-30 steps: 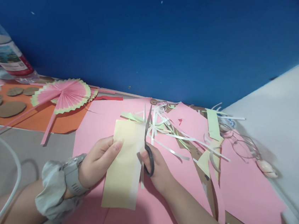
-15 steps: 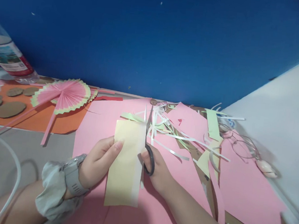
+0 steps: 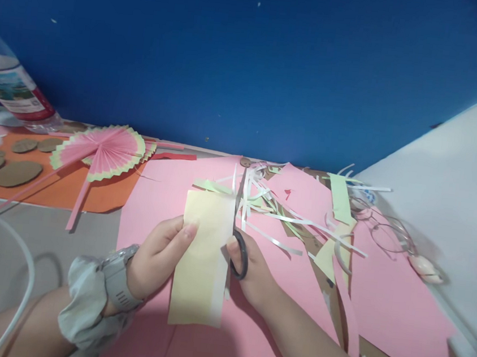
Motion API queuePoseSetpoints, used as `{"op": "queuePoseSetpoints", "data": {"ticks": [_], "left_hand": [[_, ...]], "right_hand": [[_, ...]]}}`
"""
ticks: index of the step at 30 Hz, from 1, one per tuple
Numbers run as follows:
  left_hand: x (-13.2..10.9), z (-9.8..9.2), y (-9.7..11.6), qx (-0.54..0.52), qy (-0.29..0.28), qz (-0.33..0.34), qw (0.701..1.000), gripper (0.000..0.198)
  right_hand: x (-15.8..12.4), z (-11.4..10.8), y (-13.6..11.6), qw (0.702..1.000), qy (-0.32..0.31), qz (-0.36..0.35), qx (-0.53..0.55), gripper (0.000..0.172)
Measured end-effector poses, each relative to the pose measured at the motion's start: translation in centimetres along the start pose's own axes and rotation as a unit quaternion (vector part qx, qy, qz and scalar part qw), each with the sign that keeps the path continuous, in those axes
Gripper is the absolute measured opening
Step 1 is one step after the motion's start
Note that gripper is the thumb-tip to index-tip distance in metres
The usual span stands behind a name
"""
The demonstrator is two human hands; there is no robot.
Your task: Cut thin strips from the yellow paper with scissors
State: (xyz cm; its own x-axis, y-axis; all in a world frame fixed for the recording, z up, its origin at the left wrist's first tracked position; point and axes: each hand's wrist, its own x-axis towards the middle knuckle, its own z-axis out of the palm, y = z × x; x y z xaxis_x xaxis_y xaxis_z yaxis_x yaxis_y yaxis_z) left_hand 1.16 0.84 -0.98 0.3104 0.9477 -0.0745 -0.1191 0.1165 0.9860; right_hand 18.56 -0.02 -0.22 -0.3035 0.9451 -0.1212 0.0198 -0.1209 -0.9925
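Yellow paper [image 3: 197, 288] is being held over pink paper [image 3: 151, 198], long axis running away from the body, scissors [image 3: 246, 260] sitting at its right edge.
Left hand [image 3: 155, 258] is pinching the left edge, thumb on top, fingers mostly hidden. Right hand [image 3: 252, 268] is wrapping the scissors, sitting nearer the white band [image 3: 218, 298] along the right side; blades are pointing away, standing slightly apart by the far right corner. Can't tell whether the right thumb is touching the sheet.
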Motion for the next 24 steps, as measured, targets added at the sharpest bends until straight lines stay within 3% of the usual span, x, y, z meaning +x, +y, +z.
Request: {"op": "queuePoseSetpoints", "data": {"ticks": [24], "left_hand": [[0.01,0.34,0.46,-0.012,0.002,0.0,1.0,0.035]], "right_hand": [[-0.17,0.3,-0.09,0.999,0.013,0.03,0.025,0.052]]}}
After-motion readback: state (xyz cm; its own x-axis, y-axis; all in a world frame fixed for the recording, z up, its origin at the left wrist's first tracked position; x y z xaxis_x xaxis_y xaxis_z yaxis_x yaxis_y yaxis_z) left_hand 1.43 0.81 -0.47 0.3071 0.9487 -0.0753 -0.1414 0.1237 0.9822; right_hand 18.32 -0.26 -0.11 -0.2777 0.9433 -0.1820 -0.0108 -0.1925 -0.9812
